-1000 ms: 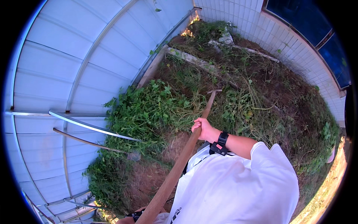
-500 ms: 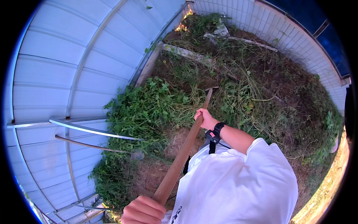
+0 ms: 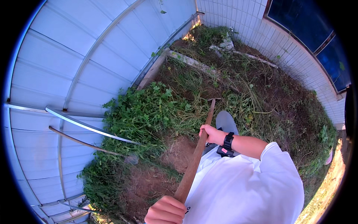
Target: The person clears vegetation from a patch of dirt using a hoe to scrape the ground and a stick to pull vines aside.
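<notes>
Both hands, left hand (image 3: 166, 211) and right hand (image 3: 210, 133), clenched on wooden hoe handle (image 3: 194, 162), drawn nearer than before; weedy soil bed (image 3: 149, 112); white panel wall (image 3: 67, 67).

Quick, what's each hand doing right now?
Left hand: closed on the hoe handle near its end.
Right hand: closed on the handle farther down.

The weeds (image 3: 149, 115) lie along the plot's left edge, against the fence (image 3: 67, 74). Bare soil (image 3: 182, 153) lies just right of them, near the plot's near edge. The wall (image 3: 294, 48) bounds the far-right edge, rubble (image 3: 223, 46) in the far corner.
</notes>
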A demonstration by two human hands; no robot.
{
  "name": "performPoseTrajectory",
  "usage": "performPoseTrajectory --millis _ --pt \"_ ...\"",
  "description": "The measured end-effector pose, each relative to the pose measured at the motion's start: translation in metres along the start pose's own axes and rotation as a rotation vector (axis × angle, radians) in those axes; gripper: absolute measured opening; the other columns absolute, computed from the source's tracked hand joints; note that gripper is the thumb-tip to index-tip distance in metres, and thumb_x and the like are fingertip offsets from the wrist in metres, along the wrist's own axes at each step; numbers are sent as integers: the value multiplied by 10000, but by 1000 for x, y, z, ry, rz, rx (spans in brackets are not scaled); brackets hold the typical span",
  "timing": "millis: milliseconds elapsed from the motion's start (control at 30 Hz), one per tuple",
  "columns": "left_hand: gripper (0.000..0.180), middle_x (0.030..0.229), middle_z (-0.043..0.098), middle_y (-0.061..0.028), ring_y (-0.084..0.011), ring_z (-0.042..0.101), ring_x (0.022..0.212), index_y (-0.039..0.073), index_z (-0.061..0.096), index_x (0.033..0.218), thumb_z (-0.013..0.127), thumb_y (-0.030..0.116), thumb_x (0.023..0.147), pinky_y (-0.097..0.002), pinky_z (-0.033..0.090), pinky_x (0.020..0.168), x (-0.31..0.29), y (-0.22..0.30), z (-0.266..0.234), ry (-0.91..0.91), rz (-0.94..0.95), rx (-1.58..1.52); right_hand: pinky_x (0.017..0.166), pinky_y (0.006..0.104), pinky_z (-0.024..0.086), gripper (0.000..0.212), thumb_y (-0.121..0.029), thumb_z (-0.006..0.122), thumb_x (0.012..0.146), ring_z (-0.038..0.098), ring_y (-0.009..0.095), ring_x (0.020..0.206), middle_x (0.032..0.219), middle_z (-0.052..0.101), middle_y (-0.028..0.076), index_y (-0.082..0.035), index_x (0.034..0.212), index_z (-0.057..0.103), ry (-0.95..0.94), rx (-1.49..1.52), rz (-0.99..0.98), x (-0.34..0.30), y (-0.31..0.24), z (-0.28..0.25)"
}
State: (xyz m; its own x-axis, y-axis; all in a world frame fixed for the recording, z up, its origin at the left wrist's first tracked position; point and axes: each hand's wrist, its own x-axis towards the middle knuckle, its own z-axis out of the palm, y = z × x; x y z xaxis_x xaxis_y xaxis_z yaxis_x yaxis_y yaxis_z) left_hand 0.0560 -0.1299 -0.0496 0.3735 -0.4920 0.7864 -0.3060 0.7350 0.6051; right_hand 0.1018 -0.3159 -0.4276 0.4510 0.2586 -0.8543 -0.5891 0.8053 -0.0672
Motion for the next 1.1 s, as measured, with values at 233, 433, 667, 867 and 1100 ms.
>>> performPoseTrajectory --millis 233,433,667,867,1100 --pt "416 457 498 -46 -151 456 337 47 455 500 545 150 892 -279 412 353 -24 9 -7 363 155 135 738 389 507 75 -23 495 821 562 273 804 855 545 139 -6 893 498 78 -236 85 29 0 21" --pt "338 454 489 -14 -128 449 349 77 443 543 611 169 821 -262 433 383 -37 16 -16 605 181 300 667 400 513 161 13 496 828 549 265 746 864 514 121 -28 974 442 207 -253 176 37 7 50" --pt "285 455 494 -9 -101 426 328 80 416 610 616 158 799 -234 417 355 6 -16 -66 747 142 341 678 403 527 240 40 472 833 551 258 785 923 496 123 -40 1053 418 247 -180 246 76 -31 70" --pt "276 468 532 -26 -113 488 353 84 464 589 657 155 772 -249 468 399 66 -60 -110 592 88 226 715 402 540 201 32 479 829 567 264 791 915 518 122 -28 1019 447 234 -211 301 55 -95 93" --pt "266 512 520 -37 -167 483 383 68 473 599 640 154 787 -284 442 392 148 -166 -174 650 -206 309 722 393 508 161 25 480 800 574 251 780 836 540 113 -26 952 484 125 -135 399 125 -181 70"
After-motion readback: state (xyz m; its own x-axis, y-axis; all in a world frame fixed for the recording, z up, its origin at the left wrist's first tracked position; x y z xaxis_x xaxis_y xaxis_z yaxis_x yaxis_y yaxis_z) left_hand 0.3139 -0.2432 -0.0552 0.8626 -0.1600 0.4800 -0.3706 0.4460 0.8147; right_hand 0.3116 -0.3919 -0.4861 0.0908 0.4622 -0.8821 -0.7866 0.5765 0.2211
